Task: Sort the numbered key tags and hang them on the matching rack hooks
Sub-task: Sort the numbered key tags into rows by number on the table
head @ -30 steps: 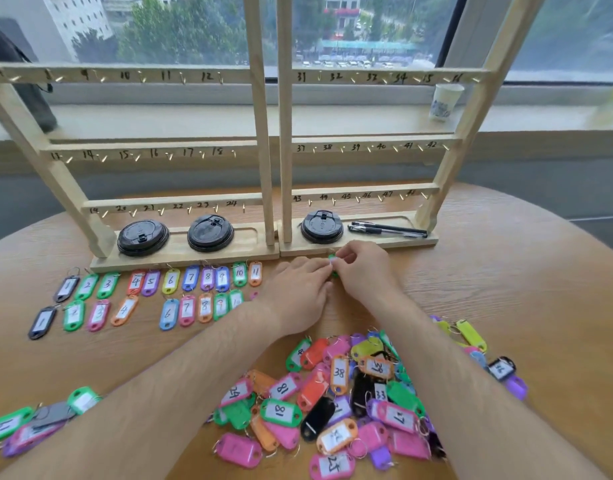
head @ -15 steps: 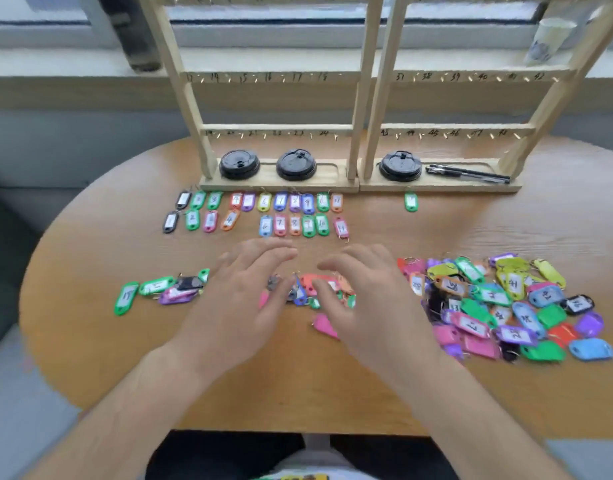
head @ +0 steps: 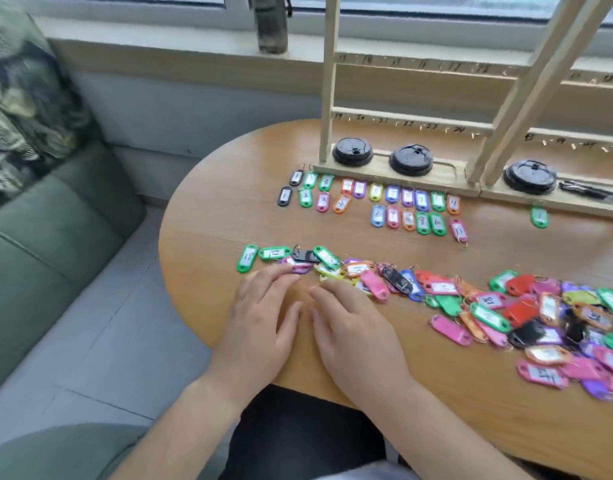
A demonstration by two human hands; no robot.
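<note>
Both hands lie palm-down on the desk (head: 454, 393), side by side, and neither has a grip on anything. The left hand (head: 260, 320) has its fingers straight and a little spread, and its fingertips (head: 281, 273) touch a purple tag (head: 303, 268) at the left end of the loose tags. The right hand (head: 355, 327) is just as flat, fingers apart, with its tips just beside a yellow tag (head: 327, 274).

From there the loose key tags (head: 540, 317) run off to the right. They start as a thin strip from a green tag (head: 248, 258) and thicken into a jumbled heap of pink, green, orange, red, black and purple near the desk's right side. Some lie label-up, but most of the numbers are too blurred to read.

Farther back, two tidy rows of sorted tags (head: 407, 207) lie flat just in front of the rack (head: 329, 81), with low handwritten numbers on their labels. One lone green tag (head: 539, 216) lies by itself farther right, close to the rack's base.

The wooden rack stands at the far edge of the desk, its rails marked with handwritten numbers above small hooks. Three black lids (head: 410, 159) rest on its base, along with dark pens (head: 589, 190) at the right.

Off the desk to the left are a grey-green sofa (head: 38, 244) and a patterned cushion (head: 21, 98). A dark bottle (head: 272, 22) stands on the windowsill.
</note>
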